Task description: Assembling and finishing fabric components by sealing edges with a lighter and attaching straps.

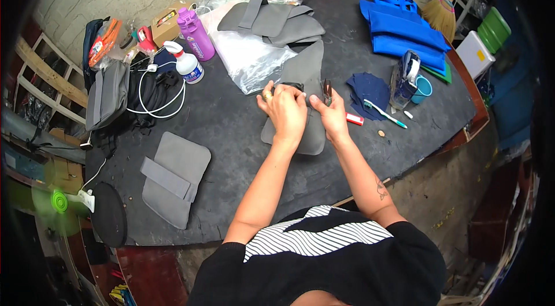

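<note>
A grey padded fabric piece (312, 135) lies on the dark table under both my hands, its narrower end pointing away from me. My left hand (284, 110) has its fingers bent together over the piece, beside a small black thing (293, 85) that I cannot make out. In my right hand (331, 116) is a small pair of thread snips (328, 91), blades pointing away. The two hands are close together, the snips just right of the left fingertips. Another grey piece with a strap across it (176, 176) rests at the near left.
Several grey pieces (272, 22) lie on clear plastic (248, 66) at the back. Left stand a spray bottle (189, 66), purple bottle (195, 34) and white cable (151, 112). Right are navy cloth (370, 91), a toothbrush (386, 114), blue cup (422, 89) and blue bags (402, 31).
</note>
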The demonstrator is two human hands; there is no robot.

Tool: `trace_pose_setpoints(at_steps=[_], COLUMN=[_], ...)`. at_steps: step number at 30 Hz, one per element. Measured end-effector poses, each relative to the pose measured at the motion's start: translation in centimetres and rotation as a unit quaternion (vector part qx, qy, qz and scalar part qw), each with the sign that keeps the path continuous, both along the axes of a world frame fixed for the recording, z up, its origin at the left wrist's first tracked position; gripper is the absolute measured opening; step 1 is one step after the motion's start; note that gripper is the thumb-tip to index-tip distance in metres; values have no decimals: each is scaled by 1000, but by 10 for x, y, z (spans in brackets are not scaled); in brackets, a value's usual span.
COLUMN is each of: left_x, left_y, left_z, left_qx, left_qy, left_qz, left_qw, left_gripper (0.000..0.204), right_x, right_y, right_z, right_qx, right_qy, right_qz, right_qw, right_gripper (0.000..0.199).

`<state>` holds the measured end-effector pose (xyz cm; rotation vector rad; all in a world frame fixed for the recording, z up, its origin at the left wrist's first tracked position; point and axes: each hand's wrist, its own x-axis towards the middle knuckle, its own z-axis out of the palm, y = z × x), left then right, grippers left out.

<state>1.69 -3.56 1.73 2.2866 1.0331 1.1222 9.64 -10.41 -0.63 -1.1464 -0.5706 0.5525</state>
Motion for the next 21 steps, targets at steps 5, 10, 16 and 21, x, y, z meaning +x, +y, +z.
trace_pose_setpoints(at_steps=[5,10,16,21], left_x=[20,22,14,6], left_y=[2,8,12,9], left_z=[-30,-43,-26,-10], left_qx=[45,-45,-118,169], left_qy=[34,-37,-87,-5], left_qz=[4,-71,-162,-80], left_qw=[998,996,976,982], left_gripper=[18,21,22,11], right_x=[19,23,19,31], right_y=[0,-12,-14,-5], right_z=[-19,-10,4,-7], right_qx=[-55,-164,-242,-72], right_qy=[-66,-367,-355,7], right_qz=[4,-179,-203,-58], right_qw=[996,898,880,996], right_gripper=[20,46,42,24])
